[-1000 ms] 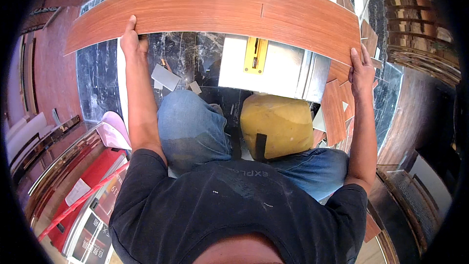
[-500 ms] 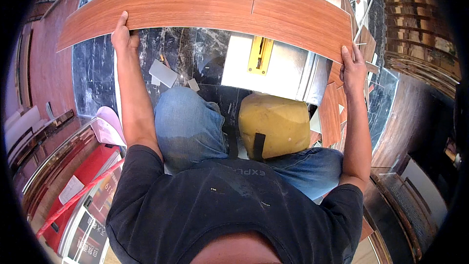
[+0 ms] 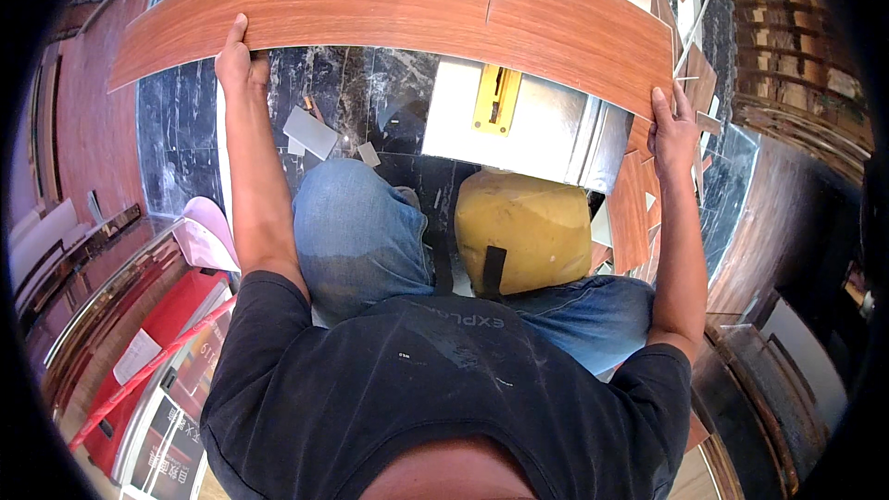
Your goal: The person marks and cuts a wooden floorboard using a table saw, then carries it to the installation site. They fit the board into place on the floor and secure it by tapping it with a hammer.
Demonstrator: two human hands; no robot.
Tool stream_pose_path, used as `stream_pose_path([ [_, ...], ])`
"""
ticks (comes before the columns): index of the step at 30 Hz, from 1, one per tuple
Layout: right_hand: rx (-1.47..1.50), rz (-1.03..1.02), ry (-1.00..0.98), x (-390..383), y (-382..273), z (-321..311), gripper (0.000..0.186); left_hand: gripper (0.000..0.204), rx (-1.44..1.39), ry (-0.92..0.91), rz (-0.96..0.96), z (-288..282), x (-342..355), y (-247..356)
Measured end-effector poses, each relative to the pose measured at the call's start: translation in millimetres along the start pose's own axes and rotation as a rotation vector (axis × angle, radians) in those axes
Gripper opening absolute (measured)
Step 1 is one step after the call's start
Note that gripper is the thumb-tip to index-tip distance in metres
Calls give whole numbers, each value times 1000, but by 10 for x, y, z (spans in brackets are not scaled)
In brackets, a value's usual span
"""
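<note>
A long reddish-brown wood-grain floor plank [image 3: 370, 0] spans the far side of the view. My left hand [image 3: 243, 63] grips its near edge left of the middle, thumb on top and fingers underneath, out of sight. At the right end, my right hand [image 3: 674, 128] pinches the plank's edge and corner, thumb on the face. A short dark line, a slit or a mark, crosses part of the plank right of its middle. Beneath it, partly covered, is a metal saw table [image 3: 546, 139] with a yellow slotted insert [image 3: 496, 102].
A yellow pad [image 3: 523, 231] covers my right knee, close to the saw table. Grey offcuts [image 3: 312, 133] lie on the dark floor [image 3: 394, 120]. Reddish plank scraps [image 3: 632, 208] are heaped at right. Stacked boards [image 3: 796, 56] stand far right; a red box [image 3: 157, 352] is at left.
The plank and both hands have shifted very slightly away in the view. My grip on both sides looks the same.
</note>
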State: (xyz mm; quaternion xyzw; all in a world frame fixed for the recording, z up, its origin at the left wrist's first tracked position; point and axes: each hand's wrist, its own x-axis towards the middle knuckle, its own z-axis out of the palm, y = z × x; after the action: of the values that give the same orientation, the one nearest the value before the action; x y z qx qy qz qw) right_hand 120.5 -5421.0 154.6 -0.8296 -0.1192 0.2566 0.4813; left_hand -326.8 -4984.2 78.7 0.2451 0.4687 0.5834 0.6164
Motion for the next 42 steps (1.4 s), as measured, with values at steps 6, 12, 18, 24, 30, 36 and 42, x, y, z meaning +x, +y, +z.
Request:
stream_pose_path([
  [6,-3,5,10,18,54,-1,68,35,8,-6,-4,-36,7,-24],
  [12,-11,7,38,-55,19,51,62,35,12,14,-29,-27,-18,-10],
  [18,10,7,33,-58,65,48,64,38,27,-7,-26,-48,45,-23],
  [24,-3,11,48,-108,41,51,64,38,17,-18,-42,-2,-12,-51],
  [30,32,-28,13,-84,117,17,69,37,19,-19,-56,-71,82,-47],
  [36,42,-35,15,-111,98,40,70,35,23,-31,-34,-91,69,-49],
  [42,17,-40,20,-107,159,5,68,37,29,-17,-51,-43,8,-41],
])
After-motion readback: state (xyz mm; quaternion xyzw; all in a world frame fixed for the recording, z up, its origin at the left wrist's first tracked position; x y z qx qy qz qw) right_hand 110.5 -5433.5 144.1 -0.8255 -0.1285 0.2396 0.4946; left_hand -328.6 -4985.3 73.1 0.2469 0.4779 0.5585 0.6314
